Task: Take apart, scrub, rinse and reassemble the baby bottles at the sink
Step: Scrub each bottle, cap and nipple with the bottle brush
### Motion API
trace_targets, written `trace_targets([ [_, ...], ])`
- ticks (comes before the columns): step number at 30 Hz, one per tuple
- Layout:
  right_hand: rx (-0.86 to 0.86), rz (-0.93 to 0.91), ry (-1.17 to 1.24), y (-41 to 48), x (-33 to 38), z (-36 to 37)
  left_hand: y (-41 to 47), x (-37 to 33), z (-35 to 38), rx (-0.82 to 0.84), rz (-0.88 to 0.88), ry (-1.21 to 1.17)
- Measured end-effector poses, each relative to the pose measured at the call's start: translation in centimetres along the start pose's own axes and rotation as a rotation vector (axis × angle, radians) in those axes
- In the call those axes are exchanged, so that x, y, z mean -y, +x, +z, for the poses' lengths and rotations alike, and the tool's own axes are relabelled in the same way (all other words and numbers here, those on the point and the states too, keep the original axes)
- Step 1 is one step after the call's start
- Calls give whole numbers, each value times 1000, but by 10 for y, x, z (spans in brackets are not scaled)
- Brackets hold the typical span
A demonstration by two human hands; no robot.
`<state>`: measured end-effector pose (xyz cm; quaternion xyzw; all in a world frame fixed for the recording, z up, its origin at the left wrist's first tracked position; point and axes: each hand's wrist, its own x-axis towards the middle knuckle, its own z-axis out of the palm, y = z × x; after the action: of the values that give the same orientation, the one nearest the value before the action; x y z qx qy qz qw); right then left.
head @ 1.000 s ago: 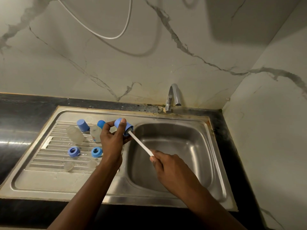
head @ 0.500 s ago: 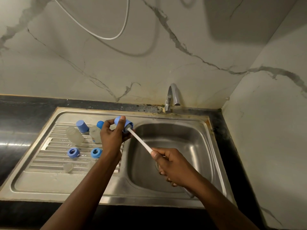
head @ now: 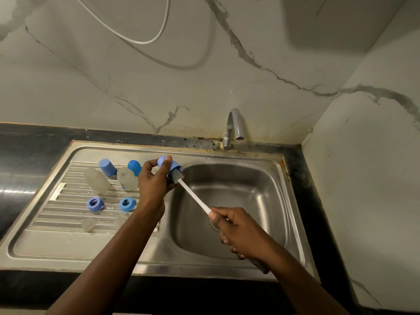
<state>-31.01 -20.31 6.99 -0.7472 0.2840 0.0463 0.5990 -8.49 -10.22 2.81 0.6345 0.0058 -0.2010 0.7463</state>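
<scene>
Left hand (head: 154, 187) is gripping a blue cap (head: 169, 165) at the sink's (head: 261, 196) left edge, thumb curled over it. Right hand (head: 236, 228) is pinching the white brush (head: 193, 197), bristles in the cap's mouth. A hard push could be popping that cap loose into the bowl. Clear bottles (head: 96, 180) and blue rings (head: 95, 204) are lying on the steel drainboard (head: 56, 248), the dark table (head: 27, 146) and marble walls are surrounding it, and the tap (head: 234, 126) is showing no water.

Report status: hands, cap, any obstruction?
Left hand grips blue cap over basin edge. Right hand holds brush handle, bristles at cap's mouth. Nothing between them; other bottle parts lie apart on drainboard.
</scene>
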Motion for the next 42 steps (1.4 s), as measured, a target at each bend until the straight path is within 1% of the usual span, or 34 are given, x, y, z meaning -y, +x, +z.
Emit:
trace_targets([
  [4, 21, 48, 77, -9, -5, -16, 11, 7, 5, 12, -15, -5],
  [7, -12, 89, 138, -14, -16, -31, 16, 24, 8, 20, -51, -13],
  [10, -76, 111, 161, -8, -27, -45, 18, 51, 13, 47, -65, 58],
  [14, -127, 112, 170, 5, -42, -57, 19, 99, 24, 76, -15, 187],
  [17, -131, 120, 158, 18, -55, -62, 25, 136, 34, 102, 44, 339],
  [20, -128, 130, 158, 33, -71, -67, 40, 167, 43, 64, 113, 578],
  [22, -130, 128, 159, 40, -82, -70, 50, 182, 46, 59, 118, 666],
  [28, -125, 130, 151, 49, -114, -77, 76, 222, 50, -42, 14, 734],
  [33, -101, 119, 191, 53, -128, -78, 95, 245, 55, -119, -28, 835],
  [37, -99, 126, 192, 60, -134, -76, 108, 258, 57, -133, -33, 908],
  [42, -78, 103, 177, 65, -133, -74, 112, 261, 57, -140, -31, 874],
])
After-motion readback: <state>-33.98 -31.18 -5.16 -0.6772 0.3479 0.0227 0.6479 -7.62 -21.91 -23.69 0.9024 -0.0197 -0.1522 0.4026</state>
